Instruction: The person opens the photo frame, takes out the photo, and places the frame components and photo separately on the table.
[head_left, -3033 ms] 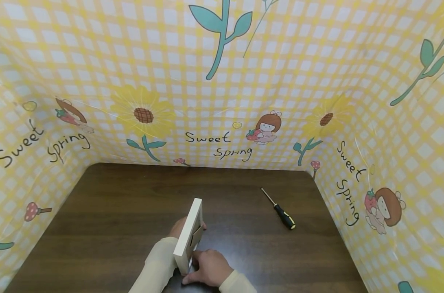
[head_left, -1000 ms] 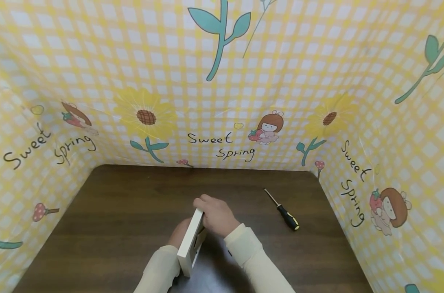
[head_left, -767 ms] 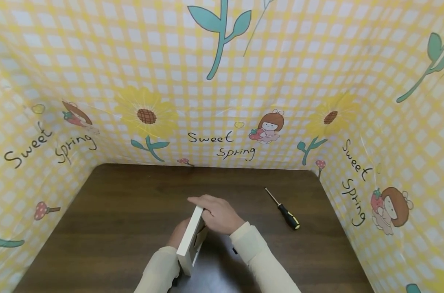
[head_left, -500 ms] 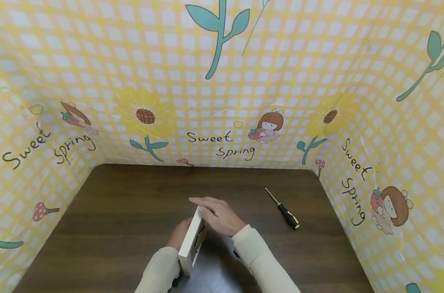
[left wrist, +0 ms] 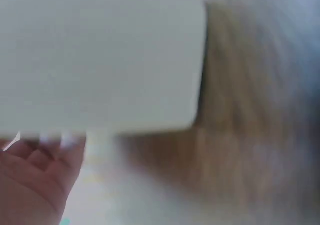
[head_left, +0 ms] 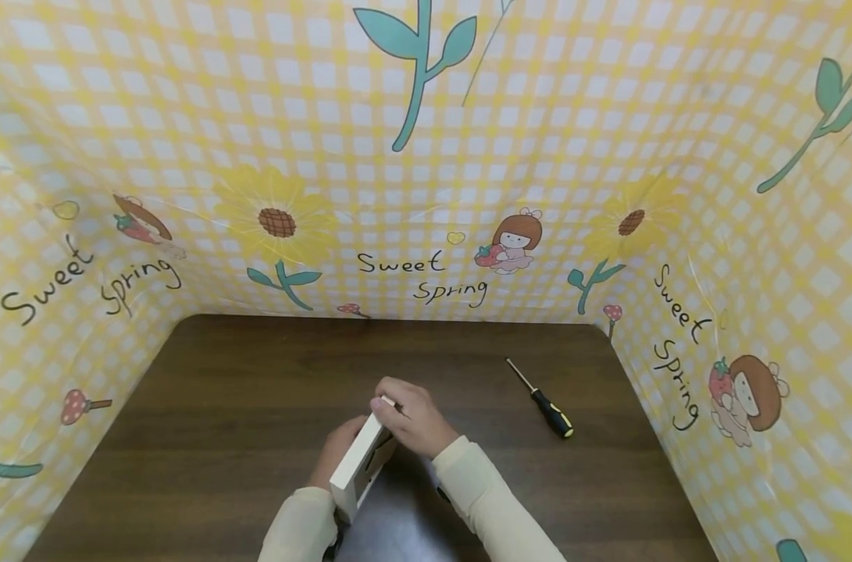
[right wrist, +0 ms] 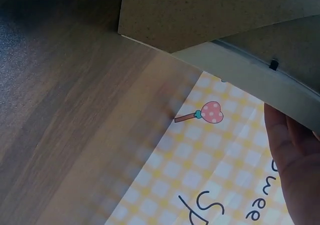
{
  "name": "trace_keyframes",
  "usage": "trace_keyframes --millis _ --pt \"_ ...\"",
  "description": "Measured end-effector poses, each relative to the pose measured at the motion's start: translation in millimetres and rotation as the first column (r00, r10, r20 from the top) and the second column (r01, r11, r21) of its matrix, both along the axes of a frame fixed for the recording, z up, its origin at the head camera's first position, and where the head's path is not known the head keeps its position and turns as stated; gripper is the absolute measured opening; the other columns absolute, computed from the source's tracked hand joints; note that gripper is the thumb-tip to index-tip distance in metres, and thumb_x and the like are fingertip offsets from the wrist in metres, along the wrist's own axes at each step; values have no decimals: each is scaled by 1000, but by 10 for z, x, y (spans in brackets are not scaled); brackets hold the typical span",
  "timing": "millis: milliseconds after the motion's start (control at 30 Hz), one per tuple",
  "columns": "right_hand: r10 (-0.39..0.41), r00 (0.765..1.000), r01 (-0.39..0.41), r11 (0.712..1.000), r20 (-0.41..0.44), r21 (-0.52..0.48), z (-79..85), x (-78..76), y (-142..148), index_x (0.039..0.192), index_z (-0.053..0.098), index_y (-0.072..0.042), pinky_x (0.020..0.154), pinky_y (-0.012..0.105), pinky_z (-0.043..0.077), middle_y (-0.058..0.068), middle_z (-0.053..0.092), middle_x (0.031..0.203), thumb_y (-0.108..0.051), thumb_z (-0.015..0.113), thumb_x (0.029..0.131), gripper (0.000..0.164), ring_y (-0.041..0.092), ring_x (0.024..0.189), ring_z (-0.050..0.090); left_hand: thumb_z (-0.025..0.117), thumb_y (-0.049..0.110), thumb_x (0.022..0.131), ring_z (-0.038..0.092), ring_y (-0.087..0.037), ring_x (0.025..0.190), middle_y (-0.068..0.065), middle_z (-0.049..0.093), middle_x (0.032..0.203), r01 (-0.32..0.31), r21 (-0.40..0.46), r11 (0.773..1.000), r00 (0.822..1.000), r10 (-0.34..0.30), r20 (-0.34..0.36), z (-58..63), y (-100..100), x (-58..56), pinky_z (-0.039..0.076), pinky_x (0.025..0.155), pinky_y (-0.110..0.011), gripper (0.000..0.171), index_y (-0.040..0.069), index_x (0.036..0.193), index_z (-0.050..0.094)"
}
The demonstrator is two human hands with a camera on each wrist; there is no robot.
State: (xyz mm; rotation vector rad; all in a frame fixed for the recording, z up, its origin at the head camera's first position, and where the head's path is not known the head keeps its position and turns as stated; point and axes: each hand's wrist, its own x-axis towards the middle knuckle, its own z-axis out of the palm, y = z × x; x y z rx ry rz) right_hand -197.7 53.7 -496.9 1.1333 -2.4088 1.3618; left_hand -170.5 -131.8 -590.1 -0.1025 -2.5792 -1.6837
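Observation:
A white picture frame (head_left: 358,458) stands on edge, tilted, between both hands in the head view. Its left side is gripped by my left hand (head_left: 336,453), whose fingers are mostly hidden behind it. At the far upper corner my right hand (head_left: 415,419) holds the frame, thumb on the rim and fingers bent over it. The right wrist view shows the back: a brown board (right wrist: 210,15), an angled flap of the same material and a small black tab (right wrist: 273,65) by the white rim. A plain white face (left wrist: 100,60) fills much of the left wrist view.
A screwdriver (head_left: 548,407) with a black and yellow handle lies on the dark wooden table (head_left: 243,421), right of the hands, its tip pointing away. Yellow checked cloth (head_left: 411,195) with printed flowers and lettering walls off the back and both sides.
My right hand has gone from the frame's near lower end to its far upper corner. Its fingers, stretched out half a second ago, now bend over the rim. The frame's near end shifts slightly left.

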Motion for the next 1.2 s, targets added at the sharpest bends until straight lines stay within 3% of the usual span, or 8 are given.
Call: trace_keyframes --millis 167,300,433,600,700,867,1067,1200 --pt "-55 998 55 998 24 16 -1 27 -51 92 57 -16 65 23 43 -6 54 85 -30 47 104 21 8 73 50 59 18 104 63 -14 83 0 71 96 -48 44 998 997 51 -61 217 -79 101 51 73 -30 16 12 109 73" --pt "-115 993 115 993 1 25 -21 34 -88 92 58 -16 66 24 43 -7 55 85 -29 49 102 18 9 74 51 57 13 105 65 -15 73 -6 68 86 -41 187 982 983 73 -169 503 -124 216 54 65 -30 17 7 111 72" --pt "-157 986 158 987 -49 16 -56 37 -114 91 58 -16 64 23 42 -7 54 82 -29 50 100 18 8 72 50 54 2 104 66 -17 70 -13 66 81 30 294 955 945 69 -320 718 -151 334 55 65 -28 17 0 108 70" --pt "-173 981 172 985 -85 -23 -52 49 -139 88 57 -15 62 23 42 -6 53 79 -28 50 101 20 9 69 49 45 -9 102 64 -15 74 -15 65 82 110 299 948 886 43 -462 864 -165 460 53 69 -23 24 -6 105 69" --pt "-198 976 196 980 -96 -25 -57 54 -161 88 57 -16 61 22 41 -7 52 79 -29 50 100 20 8 69 49 45 -13 98 63 -15 79 -14 66 86 128 262 957 849 31 -528 877 -151 505 51 71 -22 27 -5 105 70" --pt "-266 957 264 964 -112 -31 -111 59 -213 86 57 -17 60 20 40 -8 52 78 -30 51 97 18 7 68 49 53 -16 89 61 -16 82 -12 66 94 78 192 978 779 60 -625 799 -112 531 48 71 -21 31 1 105 71" --pt "-316 941 310 948 -125 -67 -128 59 -271 86 57 -17 59 21 40 -8 53 77 -32 51 96 19 7 66 48 52 -19 85 59 -15 85 -16 64 95 25 257 966 757 149 -636 666 -35 511 47 73 -19 29 -5 103 69" --pt "-327 941 318 942 -86 -103 -131 63 -287 87 57 -17 58 22 41 -8 55 78 -30 53 95 16 7 66 49 45 -20 84 59 -15 87 -20 63 93 9 307 952 730 203 -652 598 28 472 46 77 -20 29 -9 101 67"
